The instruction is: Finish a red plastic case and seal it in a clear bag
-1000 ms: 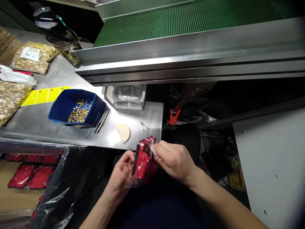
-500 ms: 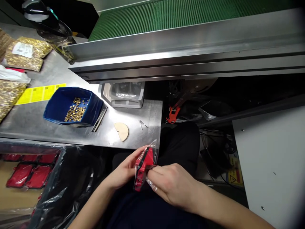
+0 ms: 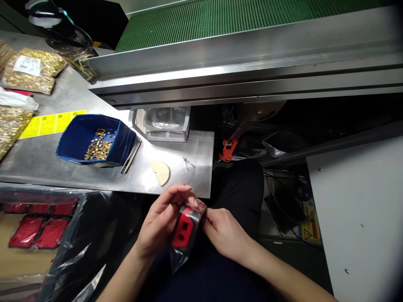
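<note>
A red and black plastic part (image 3: 184,226) sits inside a clear plastic bag, held over my lap just below the steel table's front edge. My left hand (image 3: 162,222) grips the bag from the left, thumb and fingers pinching its top. On the right, my right hand (image 3: 225,233) pinches that same top edge, fingers closed. The bag's loose bottom hangs down below the part.
A steel table (image 3: 47,159) carries a blue bin (image 3: 75,144) of small brass pieces, a yellow label strip (image 3: 50,123), a tan half-disc (image 3: 160,172), a white tray (image 3: 162,126) and bags of brass pieces (image 3: 28,71). A box of bagged red parts (image 3: 34,228) stands lower left. A green conveyor (image 3: 239,21) runs behind.
The bagged part has turned so that its face with two square holes shows. My left hand has risen to pinch the bag's top; my right hand has shifted to the top edge.
</note>
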